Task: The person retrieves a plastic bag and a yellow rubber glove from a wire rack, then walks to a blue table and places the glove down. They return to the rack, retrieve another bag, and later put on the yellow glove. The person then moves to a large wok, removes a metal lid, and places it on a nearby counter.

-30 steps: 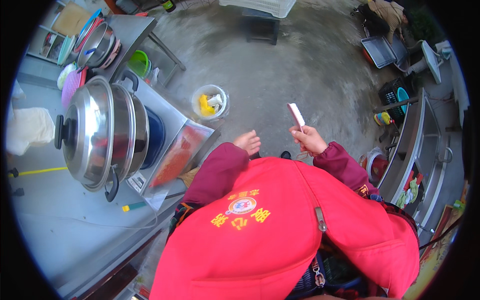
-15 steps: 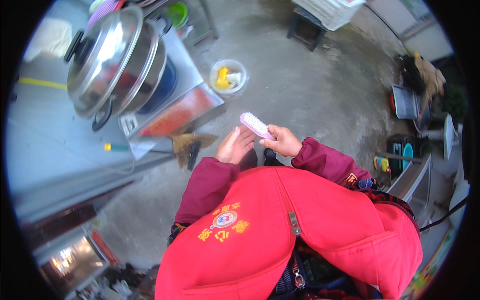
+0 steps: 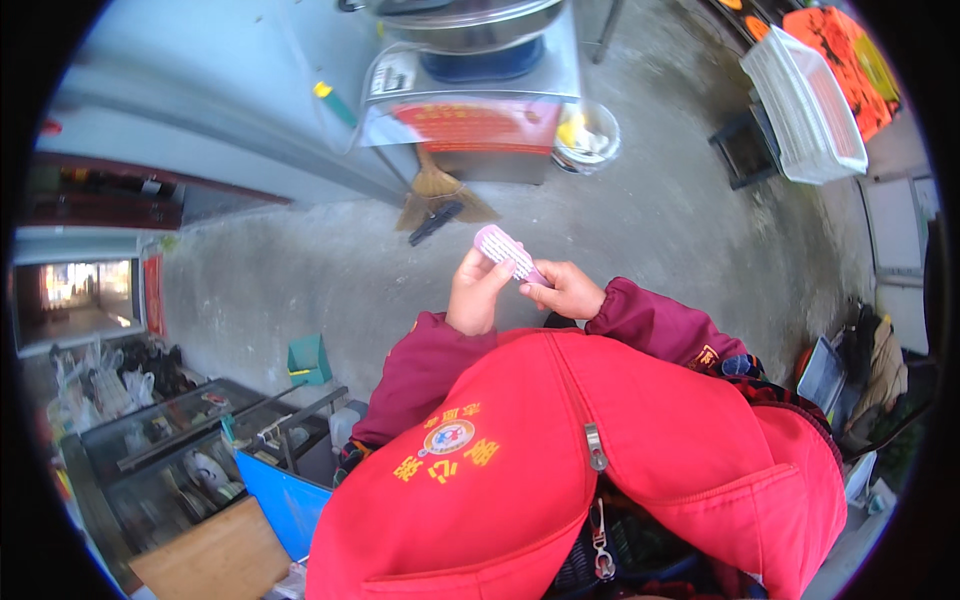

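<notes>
A pink scrub brush with white bristles (image 3: 503,250) is held between both hands in front of my red vest (image 3: 570,440). My right hand (image 3: 568,290) grips its handle end. My left hand (image 3: 477,290) closes round the far part of the brush head, its thumb lying over the bristles. The bristles face up toward me, and the brush slants from upper left to lower right. Part of the handle is hidden under my right fingers.
Ahead stands a metal cart (image 3: 560,90) bearing a large steel pot (image 3: 470,28). Beside it are a broom (image 3: 440,190) and a bucket (image 3: 590,150). A white basket (image 3: 800,110) rests on a stool to the right. A green dustpan (image 3: 309,358) and a glass cabinet (image 3: 160,430) are at left.
My view has turned left, so the cart and pot shift up and right. My left hand, open beside the brush before, now grasps its head. The right hand keeps its hold.
</notes>
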